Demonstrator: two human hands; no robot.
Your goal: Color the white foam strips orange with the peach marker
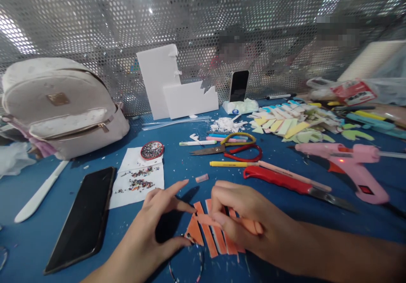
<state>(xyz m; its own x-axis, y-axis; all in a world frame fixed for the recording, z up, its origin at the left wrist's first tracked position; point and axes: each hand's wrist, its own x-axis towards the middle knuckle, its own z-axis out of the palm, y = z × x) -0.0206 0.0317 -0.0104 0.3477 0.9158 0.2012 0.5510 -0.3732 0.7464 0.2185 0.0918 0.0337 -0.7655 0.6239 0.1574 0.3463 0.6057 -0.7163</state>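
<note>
My right hand (pixel 241 215) is closed around an orange marker (pixel 207 219), its tip pointing left onto a triangular orange piece (pixel 194 231). My left hand (pixel 158 219) steadies that piece between the thumb and a finger, with the index finger stretched out above. Several orange strips (pixel 206 236) lie side by side under and next to my right hand, partly covered by it. A beaded string loop (pixel 202 262) sits by my left thumb. Beyond my fingers, a small pale pink cap (pixel 202 177) rests on the blue table (pixel 177 168).
To the right are a red-handled utility knife (pixel 279 181), scissors (pixel 231 147), markers (pixel 233 164), a pink glue gun (pixel 349 160) with its light on, and a pile of cut pieces (pixel 292 122). A phone (pixel 84 219), beads on paper (pixel 139 183) and a backpack (pixel 63 105) are left.
</note>
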